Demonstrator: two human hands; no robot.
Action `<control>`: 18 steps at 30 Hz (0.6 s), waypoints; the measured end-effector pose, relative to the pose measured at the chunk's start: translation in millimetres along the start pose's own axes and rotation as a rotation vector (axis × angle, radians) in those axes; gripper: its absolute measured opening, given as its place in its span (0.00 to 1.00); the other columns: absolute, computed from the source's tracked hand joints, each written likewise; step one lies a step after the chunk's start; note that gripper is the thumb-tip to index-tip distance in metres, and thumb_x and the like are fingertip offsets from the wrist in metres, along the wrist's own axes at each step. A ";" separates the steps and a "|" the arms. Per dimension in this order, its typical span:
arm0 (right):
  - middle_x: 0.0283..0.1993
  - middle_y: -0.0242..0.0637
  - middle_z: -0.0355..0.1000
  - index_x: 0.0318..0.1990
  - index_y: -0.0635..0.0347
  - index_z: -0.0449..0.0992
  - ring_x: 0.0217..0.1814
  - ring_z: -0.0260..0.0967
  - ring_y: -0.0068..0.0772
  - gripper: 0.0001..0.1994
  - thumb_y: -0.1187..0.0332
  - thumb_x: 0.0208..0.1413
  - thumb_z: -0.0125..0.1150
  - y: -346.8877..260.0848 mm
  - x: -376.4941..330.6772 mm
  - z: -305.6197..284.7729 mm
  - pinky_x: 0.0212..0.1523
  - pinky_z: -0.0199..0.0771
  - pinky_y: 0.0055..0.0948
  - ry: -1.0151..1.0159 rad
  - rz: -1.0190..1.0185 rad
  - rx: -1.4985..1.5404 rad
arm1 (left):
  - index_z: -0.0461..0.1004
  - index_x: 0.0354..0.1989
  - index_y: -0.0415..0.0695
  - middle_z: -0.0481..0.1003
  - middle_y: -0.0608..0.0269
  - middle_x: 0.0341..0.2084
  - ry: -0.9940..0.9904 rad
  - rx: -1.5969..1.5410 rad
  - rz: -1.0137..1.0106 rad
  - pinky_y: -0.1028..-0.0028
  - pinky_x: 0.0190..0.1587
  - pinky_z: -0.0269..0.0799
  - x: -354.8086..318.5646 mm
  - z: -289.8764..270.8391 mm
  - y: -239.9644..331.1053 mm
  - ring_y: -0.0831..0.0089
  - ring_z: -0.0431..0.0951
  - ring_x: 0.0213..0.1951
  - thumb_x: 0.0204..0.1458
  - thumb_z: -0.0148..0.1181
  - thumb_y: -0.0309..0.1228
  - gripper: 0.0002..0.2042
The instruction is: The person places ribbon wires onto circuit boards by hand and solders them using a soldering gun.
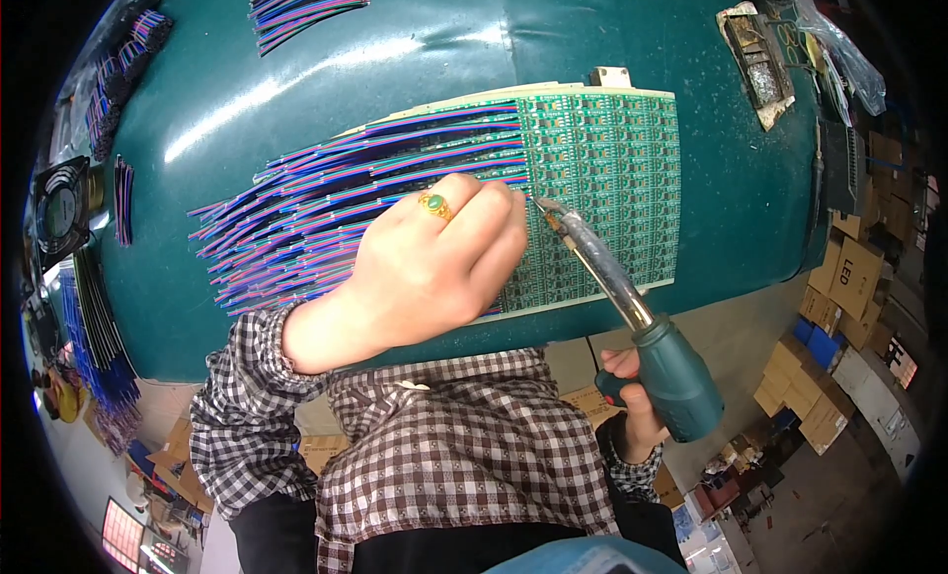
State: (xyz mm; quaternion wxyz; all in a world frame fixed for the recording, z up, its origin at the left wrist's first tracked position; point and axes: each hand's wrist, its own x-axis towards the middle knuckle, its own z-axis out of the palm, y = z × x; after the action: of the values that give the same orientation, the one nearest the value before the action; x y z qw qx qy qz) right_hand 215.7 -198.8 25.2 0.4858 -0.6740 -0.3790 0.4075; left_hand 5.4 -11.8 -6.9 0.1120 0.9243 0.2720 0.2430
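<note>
While our right hand (pixel 640 413) clamps the soldering gun (pixel 678 382), barrel (pixel 604 268) slanting away leftward to the circuit-board panel (pixel 612 179), our left hand (pixel 434 258) curls over striped wires (pixel 296 219); its pinch we cannot tell.

Table (pixel 592 26), toward far right corner: grimy tray (pixel 776 111); clear bag (pixel 847 59) near it, at right edge. Left edge: black fan (pixel 65 207). Beyond near right corner: cartons (pixel 808 377), blue box (pixel 823 346) among them.
</note>
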 end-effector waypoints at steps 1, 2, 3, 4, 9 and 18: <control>0.34 0.41 0.79 0.44 0.72 0.76 0.38 0.79 0.35 0.25 0.62 0.44 0.78 -0.2 -0.1 0.0 0.44 0.80 0.34 0.001 0.000 0.001 | 0.77 0.40 0.32 0.74 0.57 0.34 0.008 0.005 0.000 0.73 0.31 0.74 -0.1 0.5 0.3 0.67 0.76 0.32 0.35 0.60 0.25 0.19; 0.34 0.41 0.79 0.44 0.72 0.76 0.38 0.79 0.35 0.25 0.62 0.44 0.78 -1.1 0.3 0.1 0.44 0.80 0.34 -0.004 0.004 0.003 | 0.77 0.40 0.32 0.74 0.57 0.34 0.008 0.006 -0.001 0.73 0.31 0.74 -0.2 0.4 0.3 0.67 0.76 0.32 0.35 0.60 0.25 0.19; 0.34 0.41 0.79 0.44 0.72 0.76 0.38 0.79 0.35 0.25 0.63 0.44 0.78 -1.6 0.7 0.1 0.44 0.80 0.34 -0.008 0.008 0.006 | 0.77 0.40 0.32 0.74 0.57 0.34 0.011 0.009 0.000 0.73 0.31 0.74 -0.3 0.2 0.3 0.67 0.76 0.32 0.35 0.59 0.25 0.19; 0.34 0.41 0.79 0.44 0.72 0.76 0.38 0.79 0.35 0.25 0.63 0.44 0.78 -1.7 1.1 0.1 0.44 0.80 0.34 -0.009 0.009 0.006 | 0.77 0.40 0.32 0.74 0.57 0.34 0.014 0.011 0.001 0.73 0.31 0.74 -0.3 0.1 0.3 0.67 0.76 0.32 0.34 0.59 0.25 0.19; 0.34 0.40 0.79 0.44 0.72 0.76 0.39 0.79 0.34 0.25 0.64 0.44 0.78 -0.7 0.8 -1.4 0.45 0.80 0.34 -0.025 -0.007 0.025 | 0.77 0.40 0.32 0.75 0.57 0.35 0.012 0.028 0.002 0.73 0.32 0.75 -0.9 0.3 0.5 0.67 0.77 0.33 0.35 0.59 0.25 0.19; 0.34 0.42 0.79 0.47 0.74 0.74 0.38 0.79 0.34 0.28 0.64 0.43 0.79 1.5 -1.6 -3.4 0.44 0.80 0.33 -0.029 0.016 -0.006 | 0.77 0.41 0.32 0.75 0.57 0.35 0.023 0.054 0.024 0.73 0.33 0.75 -2.1 2.5 0.1 0.67 0.77 0.33 0.35 0.59 0.25 0.19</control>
State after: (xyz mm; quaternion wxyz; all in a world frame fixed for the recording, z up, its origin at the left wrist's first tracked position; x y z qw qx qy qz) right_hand 218.4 -201.8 24.7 0.4749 -0.6725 -0.3818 0.4200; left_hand 5.2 -13.3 -9.8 0.0811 0.9273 0.2688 0.2475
